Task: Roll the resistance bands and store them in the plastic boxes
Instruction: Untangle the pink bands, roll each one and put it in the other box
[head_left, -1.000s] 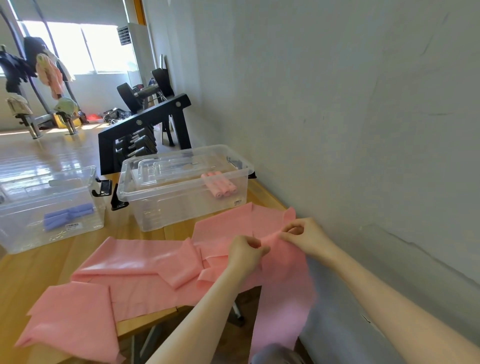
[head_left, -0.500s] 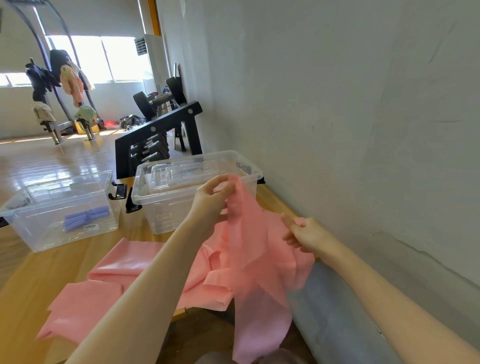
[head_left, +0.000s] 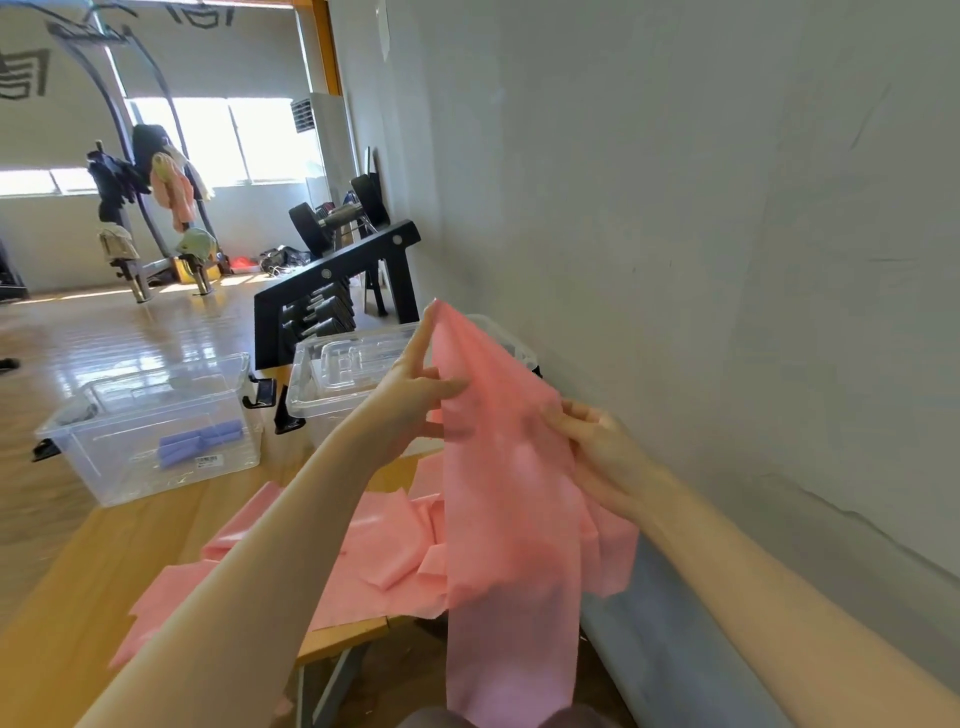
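- Above the near edge of the wooden table (head_left: 104, 561), a pink resistance band (head_left: 509, 519) hangs lifted between both hands, its lower end trailing down past the table edge toward the bottom of the view.
- The left hand (head_left: 415, 395) holds the band's upper part — its index finger points up along the top edge and the other fingers and thumb pinch the sheet just below.
- The right hand (head_left: 597, 447) grips the band lower down on the wall side, fingers curled into the material, which bunches around them.
- More pink band material (head_left: 363, 561) lies spread and folded on the table under the left forearm, reaching to the table's near edge.
- Beyond the hands stands a clear plastic box (head_left: 322, 384), partly hidden behind the raised band; a clear lid lies on it or in it, I cannot tell which.
- To the left, well apart from it, stands a second clear box (head_left: 104, 457) — rolled purple bands (head_left: 200, 446) lie on its floor.
- Behind the table stands a black dumbbell rack (head_left: 337, 291) against the grey wall (head_left: 675, 208), and farther back a stand hung with clothes (head_left: 156, 187) before bright windows.
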